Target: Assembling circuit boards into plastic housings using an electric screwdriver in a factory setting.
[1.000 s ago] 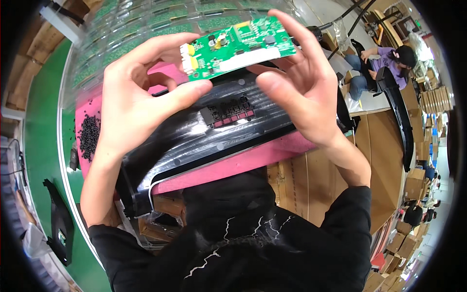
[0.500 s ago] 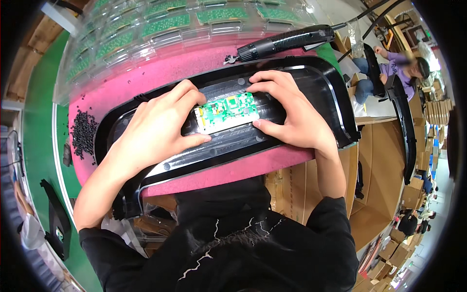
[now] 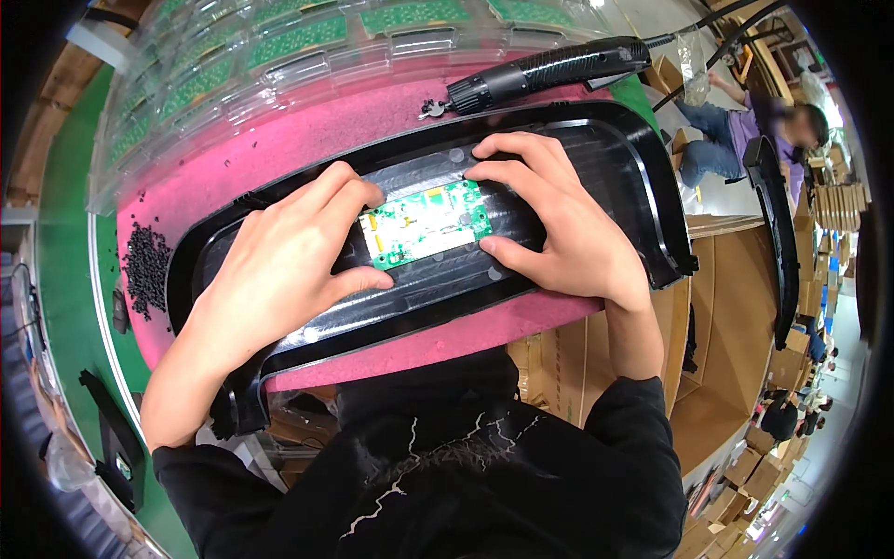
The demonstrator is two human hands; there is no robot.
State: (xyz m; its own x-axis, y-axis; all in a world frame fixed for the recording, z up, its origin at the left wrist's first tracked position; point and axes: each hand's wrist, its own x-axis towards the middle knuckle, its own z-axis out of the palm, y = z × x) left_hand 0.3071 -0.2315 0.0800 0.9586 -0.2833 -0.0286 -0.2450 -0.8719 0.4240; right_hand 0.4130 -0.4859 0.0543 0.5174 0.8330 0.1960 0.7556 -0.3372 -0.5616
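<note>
A green circuit board (image 3: 476,212) with bright glare on its middle lies within the long black plastic housing (image 3: 615,177). My left hand (image 3: 289,244) curls round the board's left end, fingers at the far corner and thumb near the close one. At the opposite end, my right hand (image 3: 570,219) has its fingertips on the far corner and its thumb at the near edge. Both hands are closed on the board, which is tilted slightly, its right end farther away. Its underside is hidden, so I cannot tell whether it rests fully on the housing.
The housing sits on a pink mat (image 3: 307,121). Behind it lie a black electric screwdriver (image 3: 549,74) and clear trays (image 3: 223,102) of green boards. Small black screws (image 3: 147,265) are heaped at left. Cardboard boxes (image 3: 726,317) stand at right, near a seated person (image 3: 759,140).
The board and both hands have shifted slightly left and toward me, and the board slants a little more. The seated person at the right has changed posture.
</note>
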